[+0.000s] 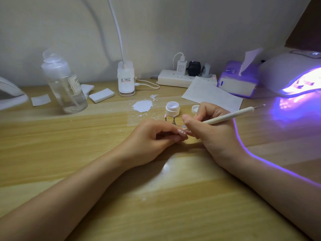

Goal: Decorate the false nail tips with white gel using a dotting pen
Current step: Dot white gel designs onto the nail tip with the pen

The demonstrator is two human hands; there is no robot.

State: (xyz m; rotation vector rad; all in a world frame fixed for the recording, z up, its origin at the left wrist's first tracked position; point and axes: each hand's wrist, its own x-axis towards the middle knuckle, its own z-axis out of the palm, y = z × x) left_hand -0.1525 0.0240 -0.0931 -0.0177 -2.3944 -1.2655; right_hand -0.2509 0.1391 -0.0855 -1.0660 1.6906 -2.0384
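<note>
Just in front of the open gel jar [172, 108], my left hand [152, 138] pinches a pink nail tip [181, 131] bearing white dots. My right hand [208, 129] grips the dotting pen [227, 117], its working end at the tip. Two nail stands [171, 119] sit between jar and hands; the jar's lid [195, 109] lies right of it.

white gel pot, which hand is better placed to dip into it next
Right. The right hand already grips the dotting pen, and the open white gel pot stands just beyond it. The left hand is holding the nail tip.
</note>
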